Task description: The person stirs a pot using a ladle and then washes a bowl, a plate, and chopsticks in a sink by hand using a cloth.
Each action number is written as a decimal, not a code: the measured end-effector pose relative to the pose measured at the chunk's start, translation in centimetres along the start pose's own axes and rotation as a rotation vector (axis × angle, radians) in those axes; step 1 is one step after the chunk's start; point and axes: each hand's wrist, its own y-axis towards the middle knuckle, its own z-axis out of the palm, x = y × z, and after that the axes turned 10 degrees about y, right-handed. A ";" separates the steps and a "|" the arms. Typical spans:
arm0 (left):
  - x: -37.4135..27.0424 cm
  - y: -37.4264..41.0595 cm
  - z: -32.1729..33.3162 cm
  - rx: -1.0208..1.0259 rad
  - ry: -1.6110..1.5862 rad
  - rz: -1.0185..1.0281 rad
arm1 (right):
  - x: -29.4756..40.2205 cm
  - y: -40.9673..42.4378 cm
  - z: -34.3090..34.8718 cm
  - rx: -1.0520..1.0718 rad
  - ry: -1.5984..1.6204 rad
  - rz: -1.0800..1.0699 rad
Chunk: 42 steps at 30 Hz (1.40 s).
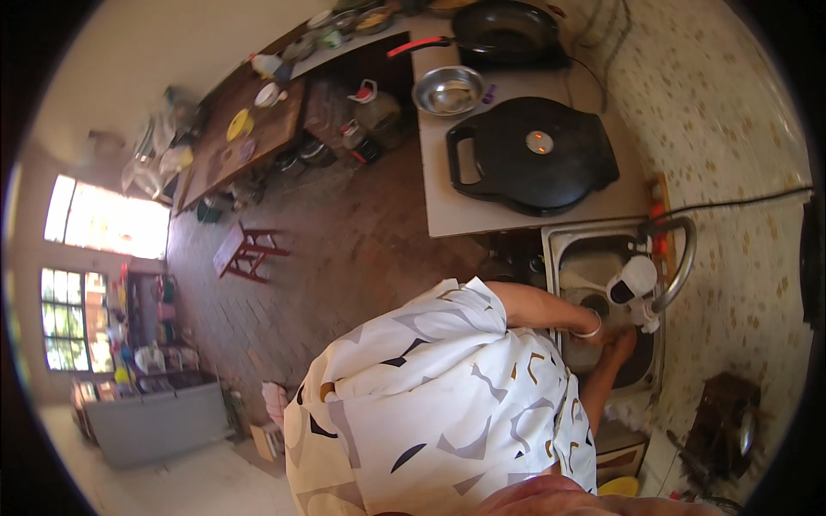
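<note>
Both hands are together inside a stainless steel sink (552, 258), low under a curved tap (689, 258). My left hand (599, 332), with a pale bracelet at its wrist, reaches in from the counter side. Against it, my right hand (621, 345) comes from the opposite side. Their fingers are small and partly hidden, so whether they hold anything does not show. A white tap attachment with a dark panel (635, 280) sits just beyond the hands. Beside it, a pale long-handled utensil (581, 280) lies in the basin.
On the adjoining counter (445, 216) are a black electric griddle (535, 174) with lit indicators, a steel bowl (448, 90) and a frying pan (503, 29). A black cable (742, 201) crosses the wall near the tap. A wooden stool (248, 251) stands on the brick floor behind me.
</note>
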 end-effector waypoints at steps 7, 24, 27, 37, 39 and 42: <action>-7.0 -10.5 -5.4 0.044 0.385 -0.425 | 4.9 -5.4 -1.5 0.126 -0.476 -0.342; -3.3 -4.8 -2.2 -0.001 0.639 0.018 | 2.8 -3.1 -0.9 -0.014 -0.345 -0.160; -2.3 -5.8 -2.8 -0.034 0.688 -0.042 | -0.1 -3.8 -3.5 0.074 -0.731 -0.395; 1.7 -3.6 -2.1 -0.137 0.471 -0.107 | -3.1 -3.8 7.5 0.068 0.366 0.229; 0.4 -3.3 -1.9 -0.100 0.502 -0.084 | -1.9 -2.0 4.9 0.036 0.267 0.169; -3.8 -7.1 -3.2 -0.027 0.555 -0.041 | -0.4 0.3 1.1 -0.158 0.201 0.155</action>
